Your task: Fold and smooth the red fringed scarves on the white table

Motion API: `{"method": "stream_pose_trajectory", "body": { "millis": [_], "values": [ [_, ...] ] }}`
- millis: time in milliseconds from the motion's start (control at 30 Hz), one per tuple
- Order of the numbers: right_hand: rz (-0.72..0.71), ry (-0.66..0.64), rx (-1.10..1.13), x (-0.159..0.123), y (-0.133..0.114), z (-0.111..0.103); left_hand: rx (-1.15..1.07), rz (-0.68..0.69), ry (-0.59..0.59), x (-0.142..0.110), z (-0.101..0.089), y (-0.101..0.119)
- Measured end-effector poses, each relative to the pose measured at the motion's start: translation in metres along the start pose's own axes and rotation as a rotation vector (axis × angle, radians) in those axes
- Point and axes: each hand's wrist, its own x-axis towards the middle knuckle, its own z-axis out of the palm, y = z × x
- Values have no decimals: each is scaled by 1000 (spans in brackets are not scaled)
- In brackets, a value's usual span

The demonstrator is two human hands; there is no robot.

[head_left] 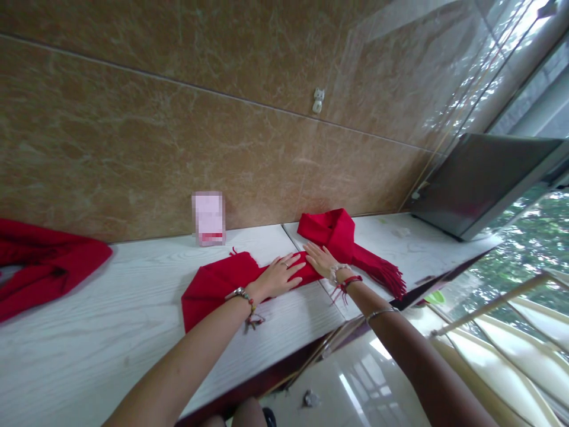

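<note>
A red fringed scarf (pixel 329 234) lies folded in a long strip across the white wood-grain counter (pixel 146 290). My left hand (pixel 280 276) rests flat on the middle of it, fingers stretched to the right. Just beyond, my right hand (pixel 320 260) presses on the same strip with its fingers extended and slightly apart. The scarf's left part widens into a flat fold beneath my left wrist. At its right end a loop stands up near the wall, and the fringe spreads toward the counter's front edge. Neither hand grips the cloth.
Another red cloth (pixel 53 267) lies at the counter's left end. A blurred pink box (pixel 210 218) stands against the brown tiled wall (pixel 133 136). A dark grey appliance (pixel 480 178) sits at the far right. Beyond the front edge are a glossy floor (pixel 355 379) and a railing (pixel 489 308).
</note>
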Motion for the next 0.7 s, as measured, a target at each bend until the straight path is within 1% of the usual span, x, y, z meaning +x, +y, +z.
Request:
{"method": "stream_pose_trajectory", "body": {
  "millis": [100, 167, 233, 300, 367, 433, 500, 533, 600, 667, 700],
  "values": [
    [11, -43, -45, 0, -3, -7, -20, -14, -68, -1, -9, 1],
    [13, -80, -62, 0, -5, -14, -38, -1, -132, -9, -23, -4],
    [4, -95, -60, 2, -7, -24, -37, -5, -162, -24, -40, -16],
    [-20, -77, -47, 7, -13, -35, -15, -54, -123, -48, -58, -37],
    [-61, -37, -29, 14, -27, -46, 4, -133, -36, -78, -71, -63],
    [-136, 11, 2, 23, -49, -54, -3, -200, 72, -111, -77, -90],
    [-240, 44, 47, 33, -80, -55, -49, -282, 160, -141, -77, -112],
    [-291, 53, 69, 37, -97, -53, -76, -344, 198, -153, -75, -120],
    [-379, 55, 104, 44, -129, -45, -129, -479, 263, -171, -68, -129],
    [-431, 33, 138, 50, -156, -31, -176, -542, 292, -182, -61, -131],
    [-450, 19, 163, 52, -167, -24, -189, -547, 294, -184, -58, -131]
  ]
}}
